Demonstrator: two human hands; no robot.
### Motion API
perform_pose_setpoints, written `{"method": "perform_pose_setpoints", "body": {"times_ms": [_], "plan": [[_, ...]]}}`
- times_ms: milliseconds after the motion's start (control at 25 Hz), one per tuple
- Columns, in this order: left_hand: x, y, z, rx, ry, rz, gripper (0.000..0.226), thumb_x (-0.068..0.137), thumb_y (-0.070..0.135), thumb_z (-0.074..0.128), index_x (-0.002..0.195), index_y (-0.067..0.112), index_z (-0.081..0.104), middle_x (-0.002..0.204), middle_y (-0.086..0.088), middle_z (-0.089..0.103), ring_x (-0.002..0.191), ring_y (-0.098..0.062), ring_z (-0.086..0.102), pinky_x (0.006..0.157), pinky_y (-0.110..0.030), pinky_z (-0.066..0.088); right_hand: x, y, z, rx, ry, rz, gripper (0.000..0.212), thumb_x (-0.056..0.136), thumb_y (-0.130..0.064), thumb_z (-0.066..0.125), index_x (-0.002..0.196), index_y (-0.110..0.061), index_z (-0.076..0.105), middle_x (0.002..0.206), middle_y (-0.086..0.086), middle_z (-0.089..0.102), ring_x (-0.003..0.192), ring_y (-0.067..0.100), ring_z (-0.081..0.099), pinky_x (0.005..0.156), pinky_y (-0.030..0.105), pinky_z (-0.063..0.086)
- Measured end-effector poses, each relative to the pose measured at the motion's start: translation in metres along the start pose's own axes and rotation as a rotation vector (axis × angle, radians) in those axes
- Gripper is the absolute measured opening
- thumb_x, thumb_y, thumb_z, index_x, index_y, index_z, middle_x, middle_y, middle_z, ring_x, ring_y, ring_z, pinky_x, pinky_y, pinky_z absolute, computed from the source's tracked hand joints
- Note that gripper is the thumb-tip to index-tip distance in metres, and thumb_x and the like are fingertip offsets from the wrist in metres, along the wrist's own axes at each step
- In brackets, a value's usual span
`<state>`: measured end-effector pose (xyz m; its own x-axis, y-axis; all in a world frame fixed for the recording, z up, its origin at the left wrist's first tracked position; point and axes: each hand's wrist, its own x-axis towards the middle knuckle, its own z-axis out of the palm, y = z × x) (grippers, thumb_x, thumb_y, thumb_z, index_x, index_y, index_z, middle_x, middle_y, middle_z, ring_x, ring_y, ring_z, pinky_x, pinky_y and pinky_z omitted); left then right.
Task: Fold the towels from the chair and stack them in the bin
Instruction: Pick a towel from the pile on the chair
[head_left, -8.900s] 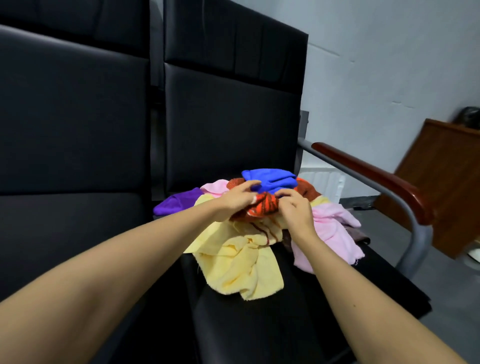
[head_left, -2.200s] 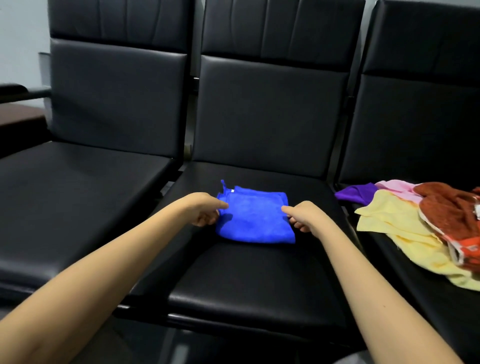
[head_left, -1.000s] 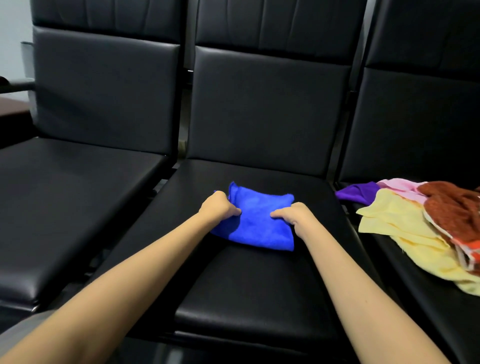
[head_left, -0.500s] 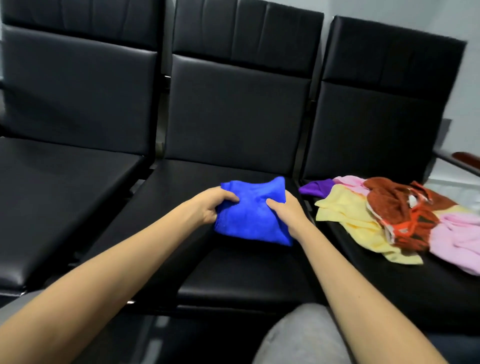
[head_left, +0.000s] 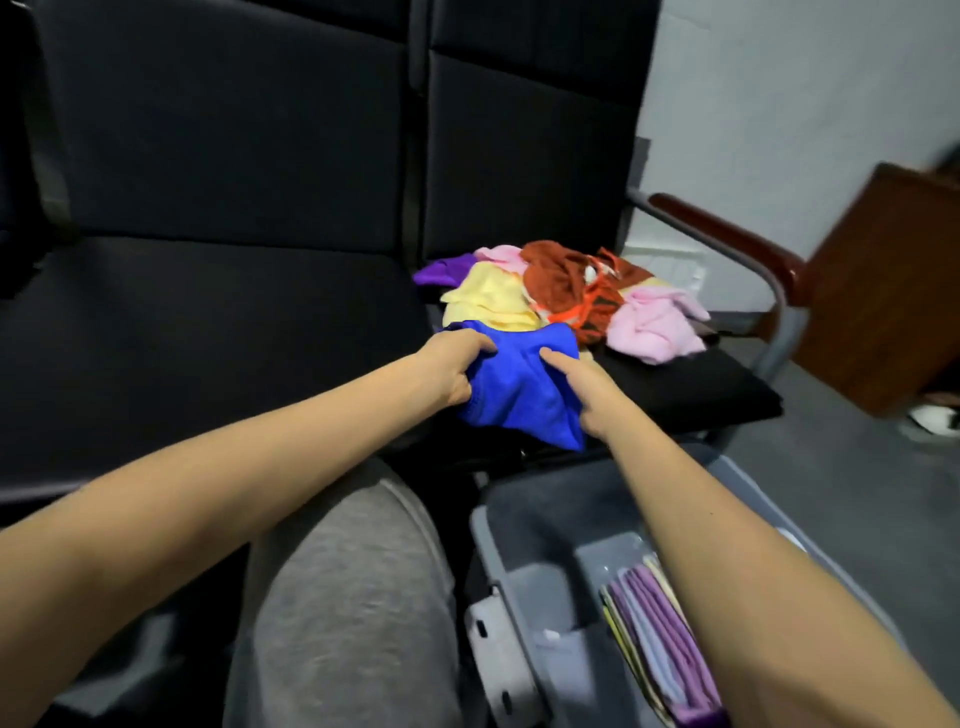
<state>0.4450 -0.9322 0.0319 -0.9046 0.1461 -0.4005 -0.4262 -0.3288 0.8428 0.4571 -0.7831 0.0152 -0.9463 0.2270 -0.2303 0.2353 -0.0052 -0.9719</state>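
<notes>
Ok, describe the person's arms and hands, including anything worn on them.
Both arms are bare as far up as the view shows: no sleeve on the left forearm or right forearm. The left hand and right hand wear no gloves; no watch, bracelet or ring shows. Motion blur hides finer marks.

Two hands, a left hand (head_left: 451, 371) and a right hand (head_left: 584, 387); one blue towel (head_left: 519, 397); one grey bin (head_left: 535, 519); at least four loose towels (head_left: 493, 296).
</notes>
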Motion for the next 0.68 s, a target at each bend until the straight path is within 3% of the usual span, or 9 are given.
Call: {"method": "perform_pose_setpoints", "body": {"times_ms": [80,200,280,400,520,600,680], "plan": [[0.000,-0.024,0.038,0.049,-0.012,0.000,0.019,0.086,-0.004,0.052,0.102,0.004,0.056,0.098,-0.016,0.061,0.089,-0.027,0.061,0.086,-0.039,0.052,-0.015,0.006,-0.043,0.019,0.050,-0.015,0.003,0.092,-0.015,0.058,0.094,-0.017,0.060,0.087,0.005,0.068,0.081,0.020,0.063,0.082,0.036,0.051],[-0.007,-0.079,0.083,0.112,-0.010,-0.022,0.022,0.085,-0.003,0.050,0.105,0.006,0.054,0.102,-0.016,0.060,0.093,-0.027,0.059,0.092,-0.040,0.050,-0.033,0.032,-0.096,-0.013,0.091,0.044,0.008,0.093,-0.013,0.055,0.095,-0.016,0.062,0.073,-0.002,0.072,0.077,0.017,0.064,0.070,0.031,0.054],[-0.011,-0.135,0.099,0.160,0.009,-0.068,0.025,0.085,-0.002,0.049,0.109,0.005,0.053,0.107,-0.016,0.060,0.097,-0.027,0.059,0.095,-0.041,0.049,-0.044,0.064,-0.127,-0.033,0.120,0.113,0.010,0.094,-0.013,0.055,0.096,-0.016,0.064,0.082,-0.002,0.072,0.075,0.015,0.066,0.068,0.030,0.053],[-0.014,-0.209,0.098,0.200,0.013,-0.156,0.023,0.083,-0.005,0.050,0.105,0.002,0.051,0.103,-0.020,0.058,0.094,-0.027,0.060,0.091,-0.045,0.051,-0.053,0.122,-0.159,0.003,0.172,0.227,0.024,0.092,-0.010,0.055,0.115,-0.005,0.062,0.100,0.010,0.068,0.081,0.021,0.065,0.079,0.035,0.053],[-0.009,-0.252,0.081,0.379,0.032,-0.228,0.033,0.085,-0.001,0.051,0.117,0.004,0.047,0.108,-0.013,0.058,0.093,-0.025,0.059,0.086,-0.038,0.053,-0.063,0.175,-0.167,-0.029,0.159,0.345,0.031,0.093,-0.011,0.055,0.122,0.002,0.057,0.107,0.017,0.066,0.086,0.026,0.063,0.084,0.038,0.053],[-0.007,-0.268,0.070,0.411,0.029,-0.239,0.038,0.083,-0.007,0.051,0.107,0.020,0.039,0.100,-0.009,0.050,0.082,-0.022,0.051,0.069,-0.032,0.047,-0.069,0.193,-0.168,-0.014,0.149,0.371,0.029,0.094,-0.011,0.054,0.121,0.000,0.057,0.114,0.017,0.064,0.085,0.023,0.064,0.076,0.032,0.055],[-0.006,-0.283,0.059,0.430,0.021,-0.281,0.047,0.080,-0.013,0.055,0.098,0.024,0.032,0.110,-0.011,0.044,0.087,-0.022,0.046,0.066,-0.033,0.044,-0.072,0.204,-0.171,-0.073,0.149,0.348,0.021,0.094,-0.010,0.054,0.114,-0.005,0.057,0.109,0.011,0.064,0.081,0.016,0.062,0.065,0.021,0.054]]}}
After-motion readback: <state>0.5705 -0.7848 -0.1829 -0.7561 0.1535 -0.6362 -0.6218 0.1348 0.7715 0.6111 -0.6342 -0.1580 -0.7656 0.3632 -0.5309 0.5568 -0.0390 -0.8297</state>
